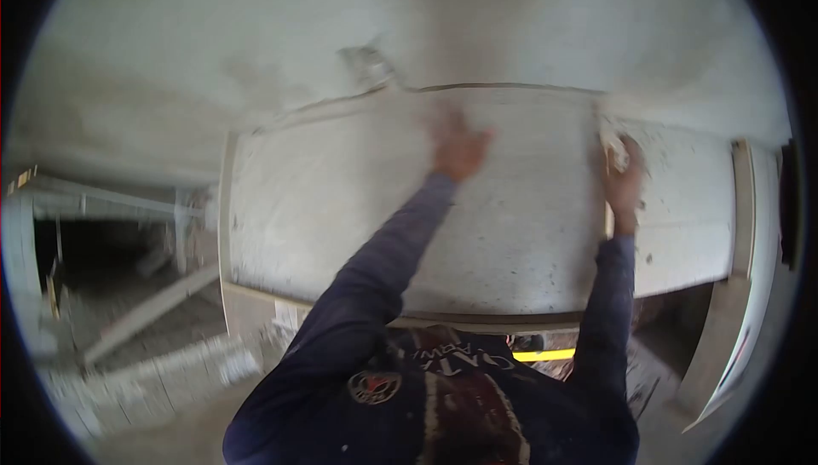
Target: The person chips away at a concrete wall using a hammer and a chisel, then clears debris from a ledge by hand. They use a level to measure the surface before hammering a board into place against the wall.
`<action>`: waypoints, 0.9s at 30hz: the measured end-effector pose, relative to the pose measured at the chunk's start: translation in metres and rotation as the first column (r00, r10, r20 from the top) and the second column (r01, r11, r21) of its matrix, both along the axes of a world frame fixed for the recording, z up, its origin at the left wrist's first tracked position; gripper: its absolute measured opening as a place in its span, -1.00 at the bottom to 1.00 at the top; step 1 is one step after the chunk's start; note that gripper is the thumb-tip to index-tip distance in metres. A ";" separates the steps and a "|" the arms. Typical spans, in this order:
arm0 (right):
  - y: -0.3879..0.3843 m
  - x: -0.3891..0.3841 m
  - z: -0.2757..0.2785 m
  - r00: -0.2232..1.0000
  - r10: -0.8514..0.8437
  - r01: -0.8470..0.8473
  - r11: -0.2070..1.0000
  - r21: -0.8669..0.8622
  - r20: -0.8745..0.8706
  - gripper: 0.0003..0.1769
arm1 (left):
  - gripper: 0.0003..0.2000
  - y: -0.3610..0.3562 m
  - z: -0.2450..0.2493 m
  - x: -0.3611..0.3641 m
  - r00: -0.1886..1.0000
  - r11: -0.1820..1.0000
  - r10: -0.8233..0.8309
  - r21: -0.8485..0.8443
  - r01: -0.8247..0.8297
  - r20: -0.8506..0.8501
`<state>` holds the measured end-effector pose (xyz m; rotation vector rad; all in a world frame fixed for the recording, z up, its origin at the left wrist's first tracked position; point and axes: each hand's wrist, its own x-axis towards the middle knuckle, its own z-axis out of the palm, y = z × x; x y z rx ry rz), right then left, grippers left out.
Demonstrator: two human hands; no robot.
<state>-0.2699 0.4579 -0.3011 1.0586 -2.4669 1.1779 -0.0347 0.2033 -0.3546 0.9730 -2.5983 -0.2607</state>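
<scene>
My left hand (460, 146) is over the upper middle of a large pale panel (511, 209). Its fingers are spread and smeared by motion, with nothing seen in them. At the panel's right edge, my right hand (626, 180) is wrapped round a small whitish piece (619, 154) beside a narrow upright strip. Whether the piece is separate from the strip is hard to tell. A second pale panel (686, 209) lies just right of that hand.
A pale wall (213, 56) rises behind the panel, with a patch (368, 66) on it. Wooden boards (153, 307) and a dark opening (102, 252) are at left. A yellow object (544, 355) shows below the panel. At right stands a wooden post (720, 329).
</scene>
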 end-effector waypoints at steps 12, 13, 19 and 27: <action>0.210 0.033 -0.104 0.949 -0.273 0.104 0.747 0.657 0.160 -0.65 | -0.87 0.056 0.082 0.227 0.872 0.906 0.332 0.377 -0.190 -0.360; 0.211 0.022 -0.116 0.970 -0.218 0.087 0.729 0.679 0.110 -0.69 | -0.89 0.048 0.089 0.263 0.851 0.915 0.380 0.280 -0.290 -0.363; 0.170 -0.006 -0.006 0.666 -0.512 0.201 0.823 0.531 0.542 -0.73 | -0.57 0.057 0.094 0.425 0.562 0.565 0.787 -0.066 -0.822 -0.256; -0.032 0.152 0.157 0.964 0.065 -0.193 0.835 0.515 0.256 -0.54 | -0.12 0.063 0.049 0.439 0.085 0.334 0.837 0.382 -0.862 -0.541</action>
